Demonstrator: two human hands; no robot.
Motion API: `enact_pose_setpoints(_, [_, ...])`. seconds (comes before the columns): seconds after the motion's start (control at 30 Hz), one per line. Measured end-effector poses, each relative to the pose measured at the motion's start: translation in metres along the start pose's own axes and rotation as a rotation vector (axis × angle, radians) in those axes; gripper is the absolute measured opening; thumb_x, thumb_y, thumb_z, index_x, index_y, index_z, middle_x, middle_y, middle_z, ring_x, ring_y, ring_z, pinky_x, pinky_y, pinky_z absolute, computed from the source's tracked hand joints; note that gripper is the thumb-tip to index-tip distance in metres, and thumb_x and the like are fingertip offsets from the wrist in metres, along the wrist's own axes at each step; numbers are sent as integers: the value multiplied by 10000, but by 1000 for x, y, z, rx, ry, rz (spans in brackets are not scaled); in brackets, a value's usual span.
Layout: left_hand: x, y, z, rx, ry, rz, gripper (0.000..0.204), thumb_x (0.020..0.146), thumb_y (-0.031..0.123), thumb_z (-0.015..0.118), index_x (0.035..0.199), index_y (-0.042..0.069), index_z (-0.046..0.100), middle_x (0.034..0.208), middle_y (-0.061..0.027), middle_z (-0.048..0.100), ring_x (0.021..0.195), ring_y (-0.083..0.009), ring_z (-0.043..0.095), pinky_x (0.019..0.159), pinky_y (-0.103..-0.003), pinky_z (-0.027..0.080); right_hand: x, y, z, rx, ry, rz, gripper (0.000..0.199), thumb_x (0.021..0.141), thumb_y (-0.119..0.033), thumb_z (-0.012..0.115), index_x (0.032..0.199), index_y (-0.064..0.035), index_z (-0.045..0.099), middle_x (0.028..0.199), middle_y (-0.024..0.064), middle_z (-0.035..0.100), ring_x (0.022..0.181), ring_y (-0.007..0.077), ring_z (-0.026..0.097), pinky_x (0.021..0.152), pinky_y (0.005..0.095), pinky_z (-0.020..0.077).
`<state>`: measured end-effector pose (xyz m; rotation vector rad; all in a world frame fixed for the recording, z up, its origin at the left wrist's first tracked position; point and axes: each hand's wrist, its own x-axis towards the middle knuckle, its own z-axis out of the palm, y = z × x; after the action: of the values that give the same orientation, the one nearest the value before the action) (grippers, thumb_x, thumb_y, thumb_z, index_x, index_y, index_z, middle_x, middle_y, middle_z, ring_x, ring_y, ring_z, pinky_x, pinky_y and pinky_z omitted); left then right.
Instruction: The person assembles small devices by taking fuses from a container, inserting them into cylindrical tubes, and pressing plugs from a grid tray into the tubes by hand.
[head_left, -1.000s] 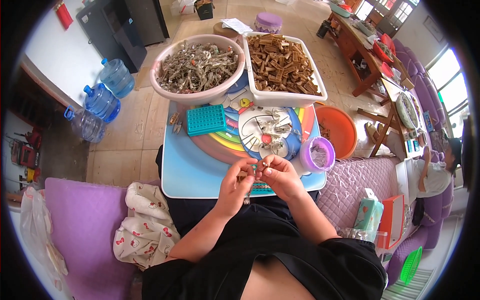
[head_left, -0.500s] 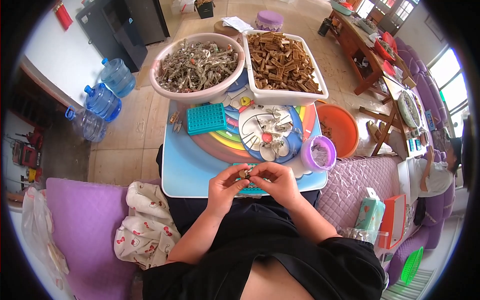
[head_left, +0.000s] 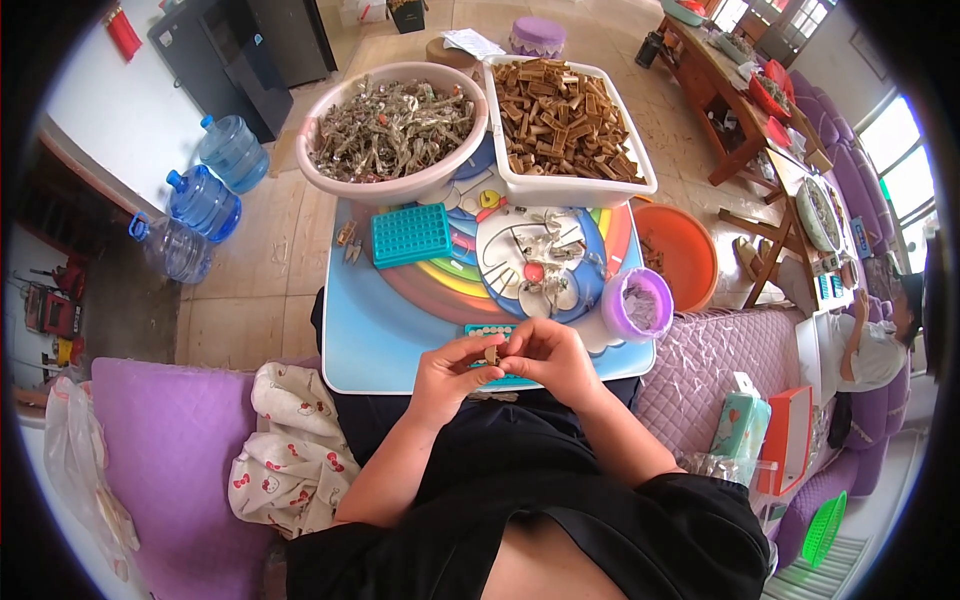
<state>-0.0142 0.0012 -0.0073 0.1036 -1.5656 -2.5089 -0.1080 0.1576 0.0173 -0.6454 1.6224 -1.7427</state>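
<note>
**Small brown piece pinched between both hands over the tray's near edge**

The small brown piece (head_left: 491, 354) sits between the fingertips of the left hand (head_left: 452, 372) and the right hand (head_left: 548, 358), both curled in and pinching it from either side, just above the near edge of the blue tray table (head_left: 362, 345).

Beyond it, the big pink bowl (head_left: 392, 135) of grey metal bits and the white tub (head_left: 565, 125) of brown blocks stand side by side at the far edge. The teal grid tray (head_left: 411, 234) lies nearer, and the purple cup (head_left: 636, 305) stands by the right hand.

The likely slip, as I judge it: the grip is fingertip-only on a very small thing, so a loosened pinch would drop it into the lap or onto the floor, where it would be hard to find. A wide elbow could also knock the cup.

The piece appears to stand roughly upright, long axis running toward and away from the person; which end is which is too small to tell.
</note>
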Motion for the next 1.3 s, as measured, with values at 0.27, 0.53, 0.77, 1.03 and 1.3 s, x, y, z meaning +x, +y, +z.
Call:
enact_pose_setpoints(0.27, [2, 8, 17, -213, 88, 4, 316, 958, 105, 442, 1250, -11, 411, 1188, -149, 541, 1083, -232, 560, 921, -346, 484, -8, -8, 22, 21, -61, 159, 458, 896, -94, 558, 1279, -19, 317, 641, 9, 492, 641, 93, 538, 593, 216, 426])
enact_pose_setpoints(0.53, [2, 0, 13, -595, 183, -74, 206, 960, 89, 414, 1142, 36, 492, 1145, -142, 555, 1048, -246, 576, 893, -361, 501, -8, -4, 20, 164, -76, 98, 477, 893, -2, 466, 1328, -12, 270, 625, 25, 473, 576, 101, 469, 557, 238, 392])
enact_pose_setpoints(0.77, [3, -16, -15, -475, 63, -74, 214, 804, -114, 499, 864, 87, 459, 1028, -113, 582, 904, -200, 603, 812, -347, 544, -1, 13, 15, 170, -46, 116, 394, 880, -25, 510, 1260, -22, 403, 678, 35, 529, 646, 104, 531, 588, 246, 429])
enact_pose_setpoints(1.03, [3, -4, -32, -496, 315, -184, 248, 942, 98, 443, 1176, 25, 484, 1158, -178, 556, 1052, -261, 576, 929, -384, 489, 36, 59, -26, -872, 154, -175, 160, 782, -78, 612, 931, -28, 645, 884, 110, 613, 874, 294, 587, 779, 352, 468])
enact_pose_setpoints(1.3, [1, -11, -35, -523, 289, -266, 235, 935, 81, 456, 1159, 19, 494, 1139, -163, 563, 1025, -245, 586, 921, -389, 488, 42, 70, -22, -1102, 9, -354, 101, 773, -112, 609, 859, -81, 651, 864, 80, 602, 833, 279, 572, 759, 371, 468])
